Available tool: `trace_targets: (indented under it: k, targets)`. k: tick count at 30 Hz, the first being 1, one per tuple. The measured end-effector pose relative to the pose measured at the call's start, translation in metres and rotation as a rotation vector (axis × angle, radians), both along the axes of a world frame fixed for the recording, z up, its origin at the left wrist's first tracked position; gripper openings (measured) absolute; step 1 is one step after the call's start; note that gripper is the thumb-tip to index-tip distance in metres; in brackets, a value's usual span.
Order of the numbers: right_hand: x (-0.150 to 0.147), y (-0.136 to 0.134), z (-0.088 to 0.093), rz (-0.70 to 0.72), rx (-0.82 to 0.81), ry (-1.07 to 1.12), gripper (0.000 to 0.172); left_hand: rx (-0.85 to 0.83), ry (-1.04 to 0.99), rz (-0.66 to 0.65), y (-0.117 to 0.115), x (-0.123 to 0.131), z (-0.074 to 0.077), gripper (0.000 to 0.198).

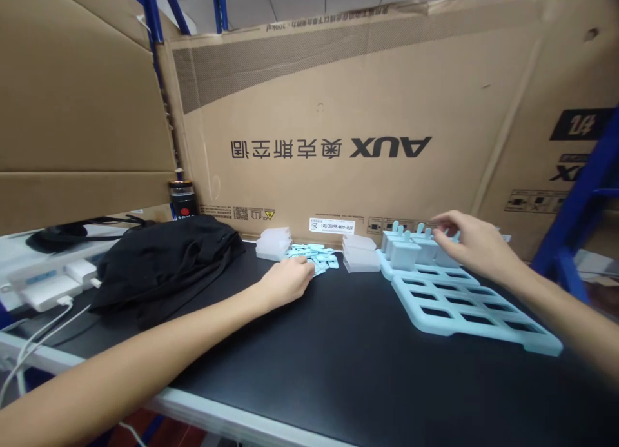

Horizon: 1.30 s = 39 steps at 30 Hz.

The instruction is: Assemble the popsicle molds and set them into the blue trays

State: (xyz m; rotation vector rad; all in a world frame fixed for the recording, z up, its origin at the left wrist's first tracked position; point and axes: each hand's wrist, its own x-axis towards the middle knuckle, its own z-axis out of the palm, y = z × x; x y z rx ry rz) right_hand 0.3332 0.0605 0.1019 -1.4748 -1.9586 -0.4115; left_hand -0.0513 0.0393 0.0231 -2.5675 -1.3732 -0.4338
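From here I see the left hand (289, 283) curled over sticks (319, 257) piled near the far edge of the table (309, 369) — what it grasps, I can't tell. The right hand (447, 234), grip also unclear, is at the moulds (405, 255) — upright at the tray's (541, 345) far end, presumably for steadiness.

The left arm (159, 350), bare, slants up from the lower left corner to a nearly straight wrist (256, 297). The left hand (285, 284) is back up, its fingers (304, 266) curled downward; their grip is hidden. The right arm (565, 305), also bare, reaches in from the right edge. The right hand (474, 244), higher and farther right, points leftward, fingers bent, thumb below them; its grip is unclear.
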Motion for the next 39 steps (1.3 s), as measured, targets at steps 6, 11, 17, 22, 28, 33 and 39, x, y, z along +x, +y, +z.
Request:
trace_targets:
  k: [6, 11, 17, 22, 28, 33, 39]
  targets:
    - [0.024, 0.011, -0.048, -0.18, -0.259, 0.327, 0.04, 0.144, 0.019, -0.024, 0.002, 0.022, -0.006, 0.03]
    - [-0.019, 0.014, -0.057, -0.17, -0.415, 0.226, 0.063, 0.02, 0.036, 0.02, 0.008, 0.039, -0.003, 0.02]
    - [-0.042, 0.025, -0.061, -0.344, -0.505, 0.076, 0.076, -0.022, 0.036, 0.103, 0.004, 0.041, -0.008, 0.02]
    - [-0.046, 0.021, -0.064, -0.39, -0.464, -0.007, 0.075, -0.055, 0.036, 0.129, 0.002, 0.039, -0.008, 0.019]
    - [-0.052, 0.015, -0.062, -0.407, -0.42, -0.026, 0.072, -0.055, 0.026, 0.129, 0.004, 0.039, -0.009, 0.02]
    - [-0.05, 0.018, -0.058, -0.307, -0.34, 0.091, 0.058, -0.059, 0.018, 0.116, 0.004, 0.039, -0.008, 0.02]
    - [-0.056, 0.008, -0.039, -0.146, -0.346, 0.115, 0.039, -0.068, 0.0, 0.115, 0.004, 0.037, -0.008, 0.021]
